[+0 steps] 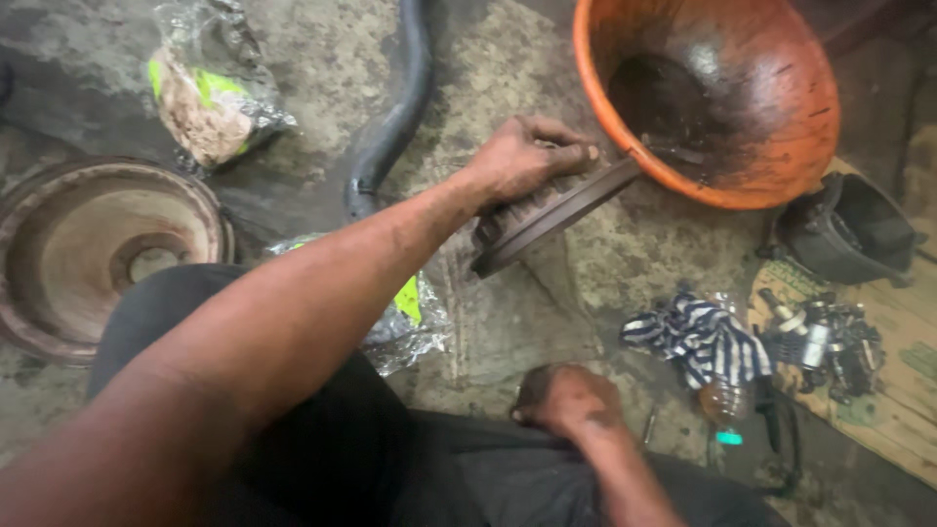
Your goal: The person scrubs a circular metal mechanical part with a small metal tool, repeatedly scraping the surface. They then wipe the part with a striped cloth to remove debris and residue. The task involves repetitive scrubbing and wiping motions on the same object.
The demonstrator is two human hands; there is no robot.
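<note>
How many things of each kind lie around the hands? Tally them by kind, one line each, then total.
Round metal discs: 2 (grooved disc held by the left hand; rusty drum)
Orange basins: 1
Black hoses: 1
Plastic bags: 2 ()
Striped rags: 1
Plastic bottles: 1
Total: 8
The right hand holds nothing.

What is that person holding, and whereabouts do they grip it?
The left hand grips a dark, round, greasy metal disc by its upper rim, tilted beside the orange plastic basin. The right hand holds nothing, resting on the knee.
</note>
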